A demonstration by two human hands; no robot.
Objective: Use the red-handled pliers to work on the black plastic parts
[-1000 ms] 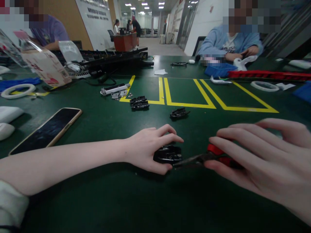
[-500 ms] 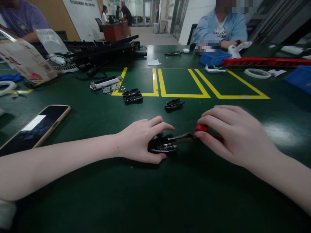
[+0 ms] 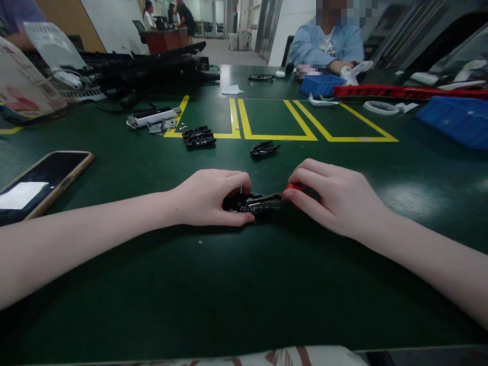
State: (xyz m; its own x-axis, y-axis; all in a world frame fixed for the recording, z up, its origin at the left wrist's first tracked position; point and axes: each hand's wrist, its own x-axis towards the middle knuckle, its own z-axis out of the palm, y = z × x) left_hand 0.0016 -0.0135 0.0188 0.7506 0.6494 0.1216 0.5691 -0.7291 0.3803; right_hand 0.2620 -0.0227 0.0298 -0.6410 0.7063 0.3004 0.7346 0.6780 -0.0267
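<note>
My left hand [image 3: 211, 197] grips a small black plastic part [image 3: 246, 204] and presses it flat on the green table [image 3: 229, 284]. My right hand [image 3: 335, 201] is closed around red-handled pliers [image 3: 293, 189], whose dark jaws lie across the top of the black part. The two hands almost touch over the part. Most of the red handles are hidden under my right fingers.
More black parts lie beyond the hands: a pair [image 3: 198, 137] and a single one [image 3: 264, 148] by the yellow floor-tape lines [image 3: 274, 136]. A phone [image 3: 40, 183] lies at the left. Blue bins [image 3: 453, 119] and a red strip [image 3: 407, 91] sit at right. A person in a light blue top [image 3: 328, 46] sits across.
My right hand has slid left toward my left hand, bringing the pliers' jaws from beside the black part onto it. The view has tilted down and the hands appear farther away.
</note>
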